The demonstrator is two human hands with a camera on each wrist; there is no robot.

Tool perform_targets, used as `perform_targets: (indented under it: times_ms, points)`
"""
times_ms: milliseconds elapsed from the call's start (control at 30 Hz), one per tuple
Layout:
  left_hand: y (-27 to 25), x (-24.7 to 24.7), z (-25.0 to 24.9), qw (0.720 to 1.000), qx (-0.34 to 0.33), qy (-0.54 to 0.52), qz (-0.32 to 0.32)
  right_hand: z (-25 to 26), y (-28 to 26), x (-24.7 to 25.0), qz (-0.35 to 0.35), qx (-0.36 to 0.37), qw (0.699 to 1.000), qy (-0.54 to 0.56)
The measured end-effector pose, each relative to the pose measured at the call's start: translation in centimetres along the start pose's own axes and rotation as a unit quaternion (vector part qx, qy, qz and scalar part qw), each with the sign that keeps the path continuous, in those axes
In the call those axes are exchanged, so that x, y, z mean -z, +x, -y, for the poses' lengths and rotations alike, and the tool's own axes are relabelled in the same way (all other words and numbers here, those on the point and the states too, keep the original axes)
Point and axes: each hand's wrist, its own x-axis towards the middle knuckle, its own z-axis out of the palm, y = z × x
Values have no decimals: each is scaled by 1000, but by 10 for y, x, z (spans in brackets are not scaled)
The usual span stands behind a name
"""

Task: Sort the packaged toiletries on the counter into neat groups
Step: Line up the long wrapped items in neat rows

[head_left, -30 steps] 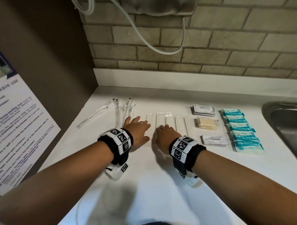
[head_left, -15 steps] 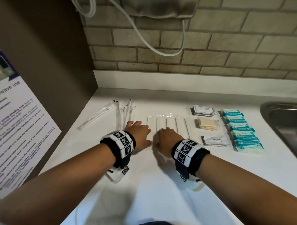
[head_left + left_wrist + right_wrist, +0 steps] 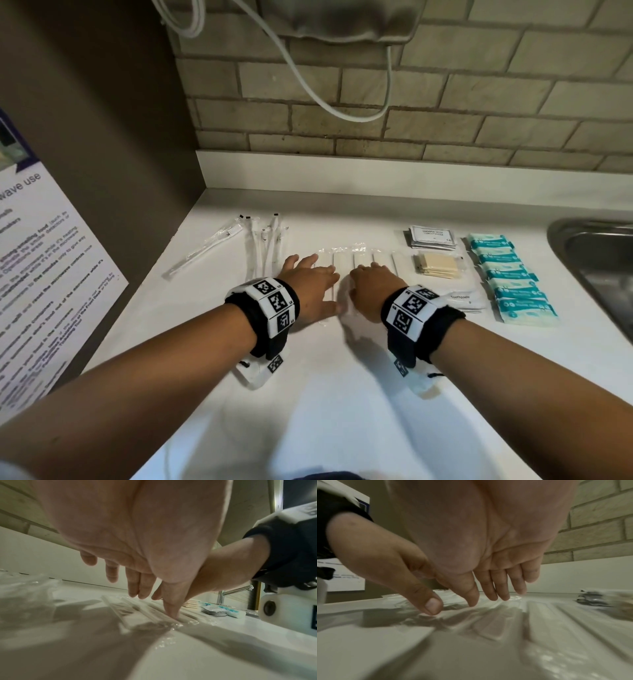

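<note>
— What do the wrist views add?

— My left hand [image 3: 310,291] and right hand [image 3: 371,291] lie spread over the white sticks [image 3: 363,262] mid-counter [image 3: 342,394]; only from below do I see the fingertips [image 3: 471,601] press the wrap, gripping nothing.

— Around them?

— Toothbrushes [image 3: 263,246] left; sachets [image 3: 432,237], blue packs [image 3: 510,277] and sink [image 3: 596,260] right. My wrists hide the sticks' near ends.
</note>
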Motion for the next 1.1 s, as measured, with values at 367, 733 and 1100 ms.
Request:
perform_targets:
  times_ms: [367,733,1100]
  points:
    - [13,0,-11,999,-2,44,2,-8,-8,4,18,11,1000,9]
    - [14,-3,-13,999,-7,49,-19,-5,-9,4,25,4,999,34]
    - [12,3,-11,1000,14,-12,-26,-13,0,-2,-2,21,1000,17]
